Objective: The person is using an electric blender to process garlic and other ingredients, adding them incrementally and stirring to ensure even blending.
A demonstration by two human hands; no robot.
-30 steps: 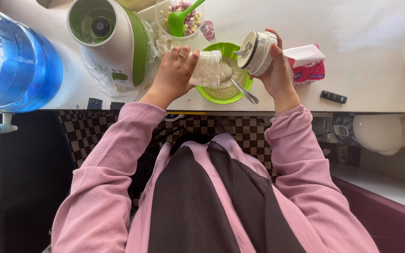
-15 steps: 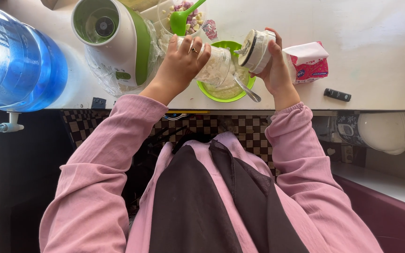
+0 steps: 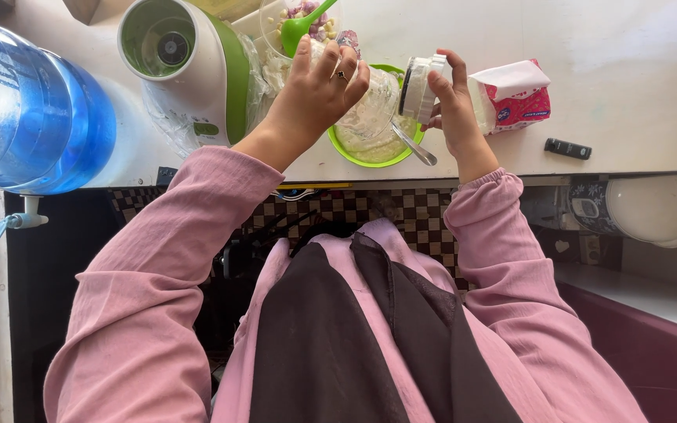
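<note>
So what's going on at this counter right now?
A person in pink sleeves stands at a white counter. Their left hand tips a clear jar of pale, crumbly contents over a green bowl that holds a creamy mixture and a metal spoon. Their right hand holds the jar's white lid beside it. A green-and-white appliance, a blue water bottle and a tissue pack sit nearby.
</note>
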